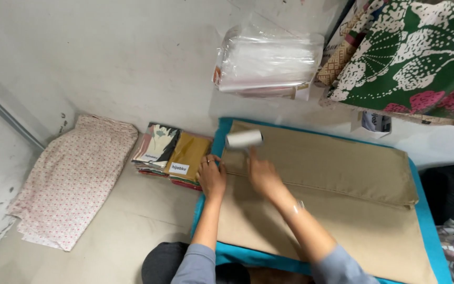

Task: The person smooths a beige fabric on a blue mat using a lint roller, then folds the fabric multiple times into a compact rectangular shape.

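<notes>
The folded cloth (pixel 337 173) at centre is plain tan. The mat (pixel 426 210) beneath it is teal. The roller (pixel 244 139) on the cloth's far left corner is white. The cloth (pixel 72 179) at left is cream with small pink dots. The packets (pixel 174 155) between them are mustard, plus one cream with a green and black print. The fabric (pixel 411 58) at far right is green with white fan shapes and pink flowers. The sleeves (pixel 198 265) are grey.
</notes>
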